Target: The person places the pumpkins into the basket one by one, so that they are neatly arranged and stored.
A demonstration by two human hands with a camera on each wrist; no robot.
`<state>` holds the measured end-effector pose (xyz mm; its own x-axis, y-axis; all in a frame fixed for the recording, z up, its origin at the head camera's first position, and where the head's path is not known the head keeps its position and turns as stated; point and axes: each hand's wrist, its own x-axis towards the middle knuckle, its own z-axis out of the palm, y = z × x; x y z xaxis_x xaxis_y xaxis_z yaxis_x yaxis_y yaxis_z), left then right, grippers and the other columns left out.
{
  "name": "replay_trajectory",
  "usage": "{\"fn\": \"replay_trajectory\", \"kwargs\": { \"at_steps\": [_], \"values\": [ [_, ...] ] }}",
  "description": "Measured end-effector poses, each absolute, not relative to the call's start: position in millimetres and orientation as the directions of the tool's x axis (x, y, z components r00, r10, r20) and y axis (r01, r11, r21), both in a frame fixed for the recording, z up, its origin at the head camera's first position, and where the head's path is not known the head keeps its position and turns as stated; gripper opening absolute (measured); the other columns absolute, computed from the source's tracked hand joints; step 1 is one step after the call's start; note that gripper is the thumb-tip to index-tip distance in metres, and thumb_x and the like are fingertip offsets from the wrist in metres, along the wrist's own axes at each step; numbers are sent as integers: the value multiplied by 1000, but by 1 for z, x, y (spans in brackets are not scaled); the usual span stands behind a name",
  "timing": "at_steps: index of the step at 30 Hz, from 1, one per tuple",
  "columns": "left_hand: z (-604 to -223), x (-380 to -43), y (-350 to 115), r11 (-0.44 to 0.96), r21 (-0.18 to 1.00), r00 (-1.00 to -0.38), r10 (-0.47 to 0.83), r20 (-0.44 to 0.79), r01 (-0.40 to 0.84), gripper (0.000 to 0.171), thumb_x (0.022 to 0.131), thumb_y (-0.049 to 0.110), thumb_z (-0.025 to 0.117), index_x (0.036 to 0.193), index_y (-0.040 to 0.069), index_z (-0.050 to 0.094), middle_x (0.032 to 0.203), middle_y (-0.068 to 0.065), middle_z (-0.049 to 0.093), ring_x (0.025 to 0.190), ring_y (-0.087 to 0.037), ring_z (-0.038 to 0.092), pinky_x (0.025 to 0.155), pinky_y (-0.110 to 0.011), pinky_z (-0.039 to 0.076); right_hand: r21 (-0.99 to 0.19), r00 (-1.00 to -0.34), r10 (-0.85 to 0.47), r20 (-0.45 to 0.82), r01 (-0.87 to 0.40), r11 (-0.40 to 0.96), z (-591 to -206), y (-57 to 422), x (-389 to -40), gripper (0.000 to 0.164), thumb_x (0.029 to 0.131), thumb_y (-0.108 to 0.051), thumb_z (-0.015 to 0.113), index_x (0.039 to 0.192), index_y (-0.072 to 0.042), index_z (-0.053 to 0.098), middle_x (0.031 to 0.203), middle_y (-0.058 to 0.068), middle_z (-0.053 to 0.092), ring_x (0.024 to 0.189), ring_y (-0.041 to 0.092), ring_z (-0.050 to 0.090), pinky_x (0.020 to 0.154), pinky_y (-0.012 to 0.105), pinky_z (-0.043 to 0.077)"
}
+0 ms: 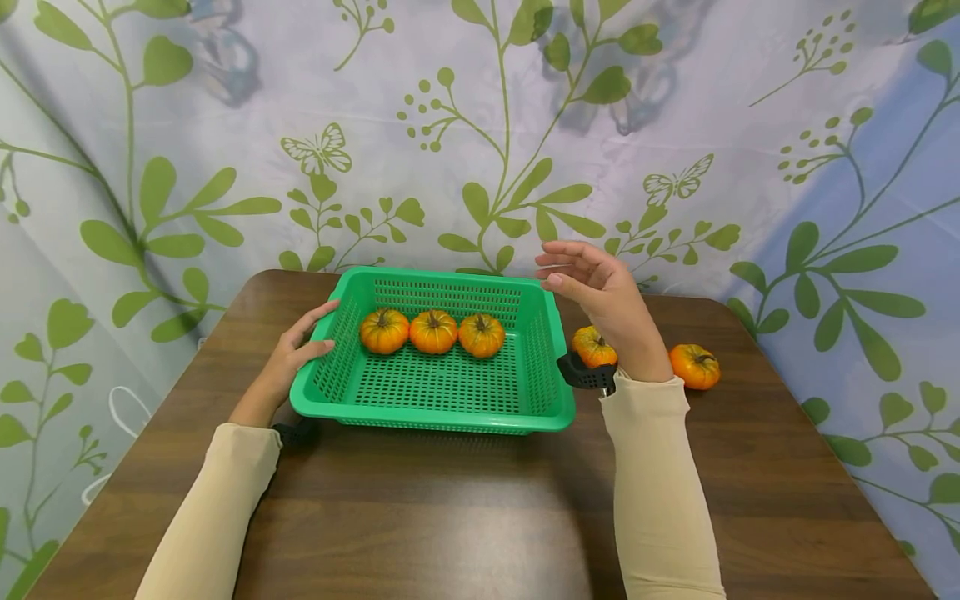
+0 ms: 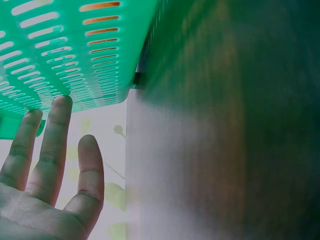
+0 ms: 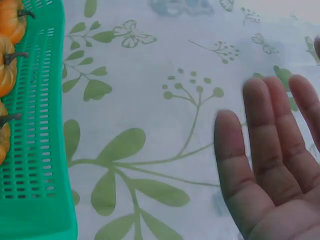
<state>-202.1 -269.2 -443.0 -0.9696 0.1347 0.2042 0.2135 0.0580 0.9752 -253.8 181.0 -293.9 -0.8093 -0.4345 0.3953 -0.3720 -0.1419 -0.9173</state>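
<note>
A green plastic basket [image 1: 435,419] with slotted walls stands on the table and holds three small orange pumpkins: a left one [image 1: 384,332], a middle one [image 1: 433,332] and a right one [image 1: 482,335]. My left hand [image 1: 288,354] rests at the basket's left rim, thumb and index fingertip on it. Other fingers [image 2: 52,145] extend straight by the slotted outer wall. Raised beside the back right corner, my right hand [image 1: 600,292] has loosely extended fingers and holds nothing. Below it, another pumpkin [image 1: 594,347] is partly hidden behind the wrist.
One more orange pumpkin [image 1: 694,367] lies on the brown wooden table [image 1: 465,508], right of my right forearm. A leaf-patterned curtain [image 1: 480,125] hangs close behind the table. A white cord [image 1: 123,408] hangs by the left edge.
</note>
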Motion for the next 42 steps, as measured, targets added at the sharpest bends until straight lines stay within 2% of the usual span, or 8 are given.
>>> {"fn": "replay_trajectory", "kwargs": {
  "at_steps": [4, 11, 17, 23, 29, 36, 42],
  "values": [
    [-444, -203, -269, 65, 976, -971, 138, 196, 207, 61, 111, 11, 52, 170, 18, 39, 142, -1, 54, 108, -12, 66, 85, -26, 61, -888, -822, -334, 460, -432, -158, -303, 186, -249, 37, 104, 10, 61, 128, -12, 76, 118, 3, 75, 108, 20, 73, 102, 34, 58],
    [-446, -203, -269, 77, 975, -970, 140, 197, 209, 60, 112, 13, 52, 170, 20, 39, 145, -3, 52, 110, -13, 66, 86, -26, 61, -832, -813, -179, 553, -530, -164, -319, 192, -241, 30, 99, 16, 63, 123, 3, 77, 110, 3, 79, 100, 18, 75, 95, 30, 61],
    [-445, -202, -269, 74, 977, -972, 141, 189, 201, 61, 112, 14, 52, 171, 21, 38, 145, -3, 51, 109, -12, 67, 85, -27, 61, -822, -817, -104, 567, -554, -131, -329, 202, -235, 27, 98, 15, 66, 125, 15, 71, 107, 3, 79, 97, 17, 74, 91, 28, 61],
    [-445, -201, -269, 66, 977, -972, 140, 191, 201, 60, 112, 13, 52, 170, 21, 39, 146, -5, 51, 109, -12, 67, 85, -26, 61, -822, -827, -60, 559, -543, -175, -337, 213, -235, 23, 98, 12, 69, 120, 11, 75, 106, 5, 78, 96, 16, 75, 92, 27, 61],
    [-444, -201, -269, 71, 976, -971, 138, 197, 208, 61, 111, 11, 52, 170, 20, 39, 144, -3, 52, 110, -13, 66, 85, -26, 61, -832, -839, -4, 545, -540, -129, -348, 226, -236, 29, 99, 8, 71, 125, 21, 66, 108, 9, 77, 95, 18, 74, 93, 28, 61],
    [-443, -201, -267, 65, 975, -970, 134, 203, 213, 61, 110, 10, 53, 169, 22, 42, 146, -1, 52, 112, -12, 65, 86, -25, 60, -830, -839, 45, 542, -543, -127, -356, 241, -238, 22, 98, 2, 77, 120, 6, 77, 107, 10, 77, 94, 18, 74, 92, 27, 61],
    [-443, -201, -268, 86, 975, -972, 138, 193, 206, 60, 112, 13, 51, 170, 21, 38, 149, 0, 49, 115, -11, 63, 87, -25, 59, -825, -840, 120, 529, -542, -161, -360, 254, -239, 23, 98, 14, 69, 119, 9, 76, 103, 7, 78, 93, 17, 74, 89, 24, 61]
  ]
}}
